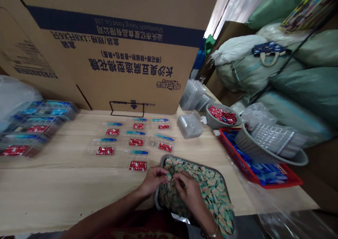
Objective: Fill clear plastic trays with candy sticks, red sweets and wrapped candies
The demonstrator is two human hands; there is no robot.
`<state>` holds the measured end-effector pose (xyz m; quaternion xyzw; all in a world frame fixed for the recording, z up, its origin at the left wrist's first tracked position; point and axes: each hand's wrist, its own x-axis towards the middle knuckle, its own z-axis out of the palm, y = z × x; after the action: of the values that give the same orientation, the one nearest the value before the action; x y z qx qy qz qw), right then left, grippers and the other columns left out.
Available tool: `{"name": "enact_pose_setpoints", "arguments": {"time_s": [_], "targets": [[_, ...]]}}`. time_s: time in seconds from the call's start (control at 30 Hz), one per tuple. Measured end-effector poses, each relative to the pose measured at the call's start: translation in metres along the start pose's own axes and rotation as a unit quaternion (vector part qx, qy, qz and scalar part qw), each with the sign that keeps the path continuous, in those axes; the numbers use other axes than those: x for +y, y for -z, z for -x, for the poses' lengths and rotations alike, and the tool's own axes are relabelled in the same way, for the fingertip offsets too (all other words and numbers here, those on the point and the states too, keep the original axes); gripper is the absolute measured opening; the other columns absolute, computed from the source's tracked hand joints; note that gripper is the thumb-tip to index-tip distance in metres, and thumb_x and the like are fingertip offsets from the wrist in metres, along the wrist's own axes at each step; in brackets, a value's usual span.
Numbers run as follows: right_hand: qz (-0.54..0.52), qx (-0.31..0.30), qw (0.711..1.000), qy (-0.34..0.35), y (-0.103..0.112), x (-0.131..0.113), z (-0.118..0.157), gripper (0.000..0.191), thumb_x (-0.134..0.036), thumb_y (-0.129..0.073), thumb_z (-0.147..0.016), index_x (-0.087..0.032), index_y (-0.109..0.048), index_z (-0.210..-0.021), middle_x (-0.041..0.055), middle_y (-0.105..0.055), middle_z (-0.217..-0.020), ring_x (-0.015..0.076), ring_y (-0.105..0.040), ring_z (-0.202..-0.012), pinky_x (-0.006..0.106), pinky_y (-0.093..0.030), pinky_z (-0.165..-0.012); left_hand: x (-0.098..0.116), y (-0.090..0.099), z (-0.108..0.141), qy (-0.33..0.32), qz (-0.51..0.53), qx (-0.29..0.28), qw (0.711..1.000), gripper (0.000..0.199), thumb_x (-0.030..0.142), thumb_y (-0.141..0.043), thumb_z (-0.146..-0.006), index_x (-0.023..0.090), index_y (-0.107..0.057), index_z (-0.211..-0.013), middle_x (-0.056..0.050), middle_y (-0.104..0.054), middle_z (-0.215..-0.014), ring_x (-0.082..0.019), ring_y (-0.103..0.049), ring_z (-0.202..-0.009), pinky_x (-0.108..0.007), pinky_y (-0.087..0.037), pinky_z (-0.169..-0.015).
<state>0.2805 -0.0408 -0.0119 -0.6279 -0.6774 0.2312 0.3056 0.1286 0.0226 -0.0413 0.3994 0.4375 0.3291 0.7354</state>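
My left hand (153,181) pinches a small green-and-tan piece (169,176) between thumb and forefinger, over the tray's upper left corner. Close beside it, my right hand (189,191) has thumb and fingertips drawn together; whatever is between them is too small to make out. Under both hands lies a grey-rimmed tray (164,157) heaped with loose green-and-tan pieces (213,186). Beyond the hands, several clear plastic packs lie in rows, each with a red packet (138,165) and a slim blue stick (139,152). One of them also shows a small piece (152,144).
A large cardboard box (126,63) stands behind the rows. Filled packs (34,128) are stacked at left. To the right are empty clear trays (190,125), a grey basket (210,120) of red packets, a red basket (293,182) of blue sticks, and another grey basket (245,145) partly over it.
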Motion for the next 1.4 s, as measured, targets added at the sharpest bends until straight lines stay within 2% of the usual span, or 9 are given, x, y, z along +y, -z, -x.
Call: {"name": "enact_pose_setpoints", "arguments": {"time_s": [0.13, 0.27, 0.53, 0.67, 0.87, 1.03, 1.17, 1.3, 1.4], "targets": [[-0.071, -0.026, 0.997, 0.011, -0.003, -0.001, -0.005, 0.016, -0.019, -0.047, -0.085, -0.019, -0.061, -0.079, 0.0015, -0.059, -0.074, 0.0155, -0.057, -0.072, 0.025, -0.042, -0.067, 0.001, -0.004, 0.001, -0.018, -0.013, -0.009, 1.000, 0.014, 0.022, -0.075, -0.050, 0.015, -0.067, -0.059, 0.004, -0.061, -0.053, -0.008, -0.050, -0.049, -0.021, -0.040, -0.053], [-0.016, 0.009, 0.999, 0.027, -0.012, 0.005, -0.005, 0.012, -0.013, -0.048, -0.084, -0.018, -0.058, -0.087, 0.0018, -0.059, -0.079, 0.0149, -0.057, -0.073, 0.025, -0.042, -0.067, 0.001, -0.003, 0.002, -0.017, -0.013, -0.030, 0.999, 0.013, 0.023, -0.071, -0.053, 0.015, -0.067, -0.062, 0.004, -0.061, -0.053, -0.008, -0.048, -0.047, -0.021, -0.039, -0.052], [0.146, 0.003, 0.969, 0.198, -0.006, 0.006, -0.006, 0.019, -0.016, -0.042, -0.092, -0.020, -0.057, -0.081, 0.0026, -0.058, -0.076, 0.0178, -0.052, -0.074, 0.029, -0.041, -0.068, 0.005, 0.001, 0.001, 0.009, -0.038, -0.067, 0.997, 0.021, 0.029, -0.078, -0.050, 0.014, -0.064, -0.056, 0.004, -0.057, -0.050, -0.009, -0.049, -0.047, -0.023, -0.041, -0.053], [0.125, -0.005, 0.975, 0.185, -0.005, 0.004, -0.008, 0.016, -0.015, -0.043, -0.091, -0.020, -0.058, -0.090, 0.0030, -0.061, -0.080, 0.0180, -0.055, -0.077, 0.030, -0.044, -0.071, 0.008, 0.002, 0.003, 0.019, -0.027, -0.085, 0.996, 0.027, 0.033, -0.080, -0.050, 0.014, -0.066, -0.063, 0.002, -0.062, -0.057, -0.011, -0.054, -0.052, -0.026, -0.044, -0.058], [-0.008, -0.005, 0.997, 0.078, -0.009, 0.008, -0.002, 0.022, -0.019, -0.052, -0.086, -0.020, -0.054, -0.107, 0.0041, -0.062, -0.092, 0.0164, -0.058, -0.082, 0.028, -0.047, -0.074, 0.005, 0.002, 0.006, 0.022, 0.010, -0.074, 0.997, 0.027, 0.029, -0.081, -0.047, 0.014, -0.066, -0.065, 0.002, -0.063, -0.058, -0.010, -0.053, -0.052, -0.024, -0.044, -0.058], [-0.055, -0.036, 0.997, 0.041, -0.004, 0.012, -0.001, 0.020, -0.023, -0.053, -0.085, -0.020, -0.058, -0.104, 0.0027, -0.063, -0.088, 0.0158, -0.059, -0.080, 0.026, -0.047, -0.074, 0.004, 0.005, 0.007, 0.042, 0.043, -0.020, 0.998, 0.031, 0.029, -0.083, -0.044, 0.014, -0.066, -0.066, 0.001, -0.065, -0.062, -0.011, -0.058, -0.055, -0.025, -0.046, -0.059], [0.038, -0.020, 0.999, 0.020, 0.004, 0.014, -0.021, 0.019, -0.021, -0.045, -0.089, -0.020, -0.063, -0.083, 0.0036, -0.061, -0.082, 0.0169, -0.059, -0.078, 0.027, -0.044, -0.070, 0.002, 0.007, 0.005, 0.041, 0.032, -0.007, 0.999, 0.033, 0.026, -0.083, -0.043, 0.014, -0.069, -0.070, 0.003, -0.065, -0.060, -0.010, -0.057, -0.052, -0.024, -0.046, -0.057], [0.189, -0.026, 0.982, -0.010, 0.002, 0.019, -0.050, 0.022, -0.016, -0.042, -0.088, -0.019, -0.063, -0.082, 0.0056, -0.058, -0.084, 0.0176, -0.059, -0.073, 0.026, -0.041, -0.065, 0.002, 0.006, 0.004, 0.033, 0.024, -0.001, 0.999, 0.032, 0.024, -0.084, -0.042, 0.013, -0.070, -0.068, 0.003, -0.065, -0.060, -0.009, -0.057, -0.050, -0.022, -0.047, -0.054], [0.210, -0.049, 0.976, 0.007, 0.005, 0.023, -0.062, 0.016, -0.009, -0.047, -0.081, -0.018, -0.060, -0.084, 0.0049, -0.055, -0.085, 0.0164, -0.057, -0.072, 0.025, -0.040, -0.063, 0.003, 0.006, 0.006, 0.033, 0.031, -0.002, 0.999, 0.032, 0.025, -0.084, -0.041, 0.014, -0.070, -0.067, 0.002, -0.066, -0.064, -0.010, -0.058, -0.054, -0.024, -0.049, -0.056]]}}
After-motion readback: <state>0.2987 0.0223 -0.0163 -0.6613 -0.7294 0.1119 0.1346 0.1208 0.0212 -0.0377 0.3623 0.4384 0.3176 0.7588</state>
